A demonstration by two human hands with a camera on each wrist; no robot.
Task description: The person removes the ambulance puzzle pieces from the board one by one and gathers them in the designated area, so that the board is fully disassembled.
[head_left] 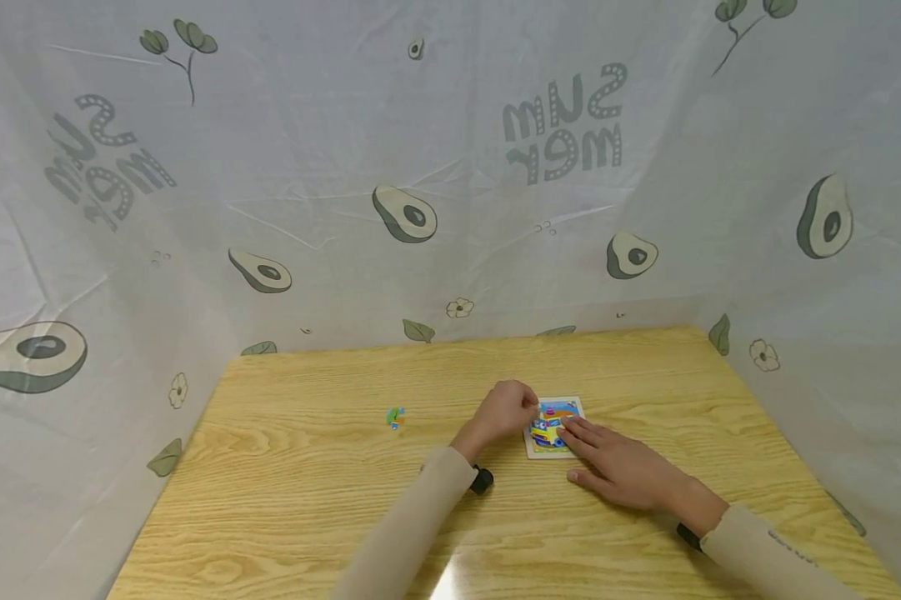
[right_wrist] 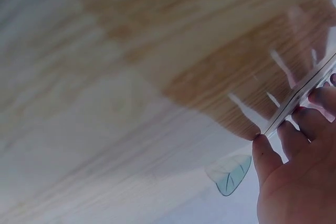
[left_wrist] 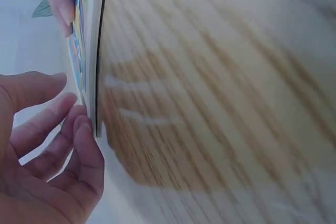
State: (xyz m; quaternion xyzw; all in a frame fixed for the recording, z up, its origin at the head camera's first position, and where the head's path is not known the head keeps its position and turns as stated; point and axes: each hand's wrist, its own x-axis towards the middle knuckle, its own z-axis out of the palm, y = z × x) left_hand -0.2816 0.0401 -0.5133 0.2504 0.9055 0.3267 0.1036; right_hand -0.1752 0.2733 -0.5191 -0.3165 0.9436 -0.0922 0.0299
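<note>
A small square picture puzzle with a pale border lies on the wooden table, showing a yellow vehicle on a blue and orange background. At its left edge is my left hand, fingers bent. In the left wrist view the fingertips touch the puzzle's corner, the thumb stands clear of it, and no piece shows between them. My right hand rests with extended fingers on the puzzle's right side, covering part of the picture. The right wrist view has these fingertips along the puzzle's edge.
Left of the hands, a small green, blue and orange bit, perhaps a loose puzzle piece, lies on the table. A white curtain printed with avocados and leaves hangs behind the table and at both sides.
</note>
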